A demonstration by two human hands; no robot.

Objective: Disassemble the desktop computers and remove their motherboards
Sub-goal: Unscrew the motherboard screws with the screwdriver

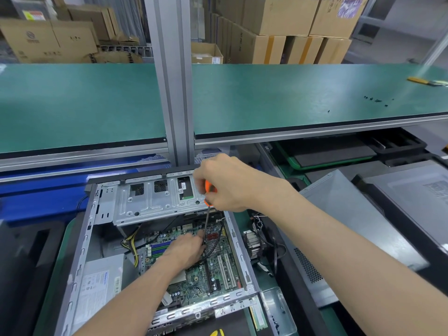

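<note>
An open desktop computer case lies on the green mat, its green motherboard exposed inside. My right hand grips the orange handle of a screwdriver, whose shaft points down at the board near its far right part. My left hand rests on the motherboard, its fingers at the screwdriver's tip beside a black cable. A silver drive cage spans the far end of the case. The power supply sits at the left inside the case.
A removed heatsink fan with cables lies right of the case. A clear plastic box stands at the near right corner. A grey side panel and other cases lie to the right. Loose screws dot the green shelf above. An aluminium post rises ahead.
</note>
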